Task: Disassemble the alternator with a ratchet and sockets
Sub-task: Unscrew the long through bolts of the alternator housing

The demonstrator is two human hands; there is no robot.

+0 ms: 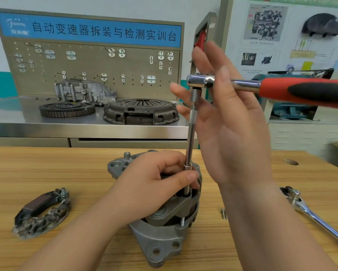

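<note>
The grey alternator stands on the wooden table in front of me. A long chrome extension bar rises upright from its housing. On top sits the ratchet, whose red and black handle points right. My left hand grips the bottom of the bar, thumb and fingers curled round it at the alternator. My right hand is held up beside the ratchet head with straight, spread fingers; the ratchet's shaft passes behind them, and whether they touch it is unclear.
A removed rectifier plate lies at the left of the table. A loose bolt and a second chrome ratchet lie at the right. Behind, a steel bench carries a flywheel, a clutch cover and a housing.
</note>
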